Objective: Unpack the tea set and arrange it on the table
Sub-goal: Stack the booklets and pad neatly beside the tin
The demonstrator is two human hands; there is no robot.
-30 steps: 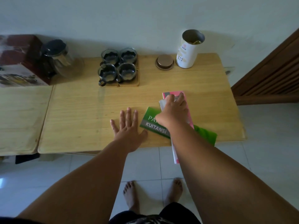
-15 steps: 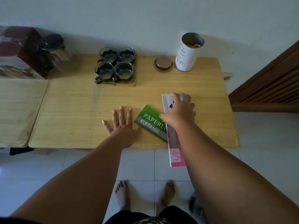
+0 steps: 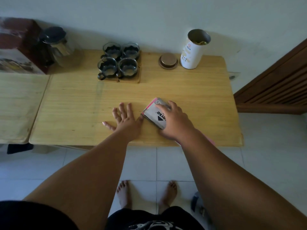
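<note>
Several glass tea cups [image 3: 118, 63] with dark holders stand on wooden coasters [image 3: 129, 79] at the back middle of the wooden table [image 3: 182, 87]. A glass teapot [image 3: 54, 45] with a black lid stands at the back left beside the dark red tea set box [image 3: 18, 47]. My right hand [image 3: 172, 121] grips a stack of booklets [image 3: 154, 114], pink and grey-white, lying near the table's front. My left hand [image 3: 124, 119] rests flat on the table with fingers spread, its thumb touching the stack's left edge.
An open white tin [image 3: 193, 50] stands at the back right with its round brown lid [image 3: 168, 60] beside it. A second wooden table [image 3: 16, 103] adjoins on the left. A brown slatted door [image 3: 274, 87] is at the right. My bare feet stand on white tiles.
My right hand has turned and slid the booklets up onto the table. The green booklet is no longer visible. My left hand stays flat in about the same place.
</note>
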